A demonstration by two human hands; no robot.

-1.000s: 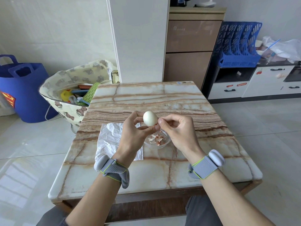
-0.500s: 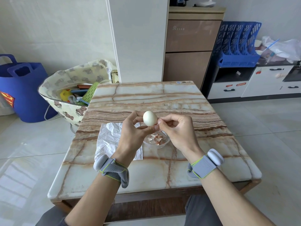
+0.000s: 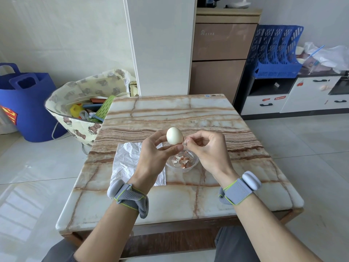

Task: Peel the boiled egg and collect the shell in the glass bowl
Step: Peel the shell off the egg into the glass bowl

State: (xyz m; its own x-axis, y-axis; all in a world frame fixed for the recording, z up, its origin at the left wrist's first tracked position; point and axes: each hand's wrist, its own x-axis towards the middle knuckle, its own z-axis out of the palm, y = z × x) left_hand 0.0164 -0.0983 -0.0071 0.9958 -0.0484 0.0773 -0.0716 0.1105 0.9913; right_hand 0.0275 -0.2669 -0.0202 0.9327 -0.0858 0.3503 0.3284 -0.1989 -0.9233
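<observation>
peeled egg in hand by the shell bowl

the left hand (image 3: 154, 154) curls thumb and fingers round the lower part of the egg (image 3: 174, 135), white and bare where it shows. the right hand (image 3: 205, 150) pinches thumb and forefinger against the egg's right side. just below, shell bits (image 3: 182, 159) lie in the glass bowl (image 3: 196, 164), which stands on the marble table (image 3: 170, 114) beside a white paper sheet (image 3: 128, 159).
</observation>
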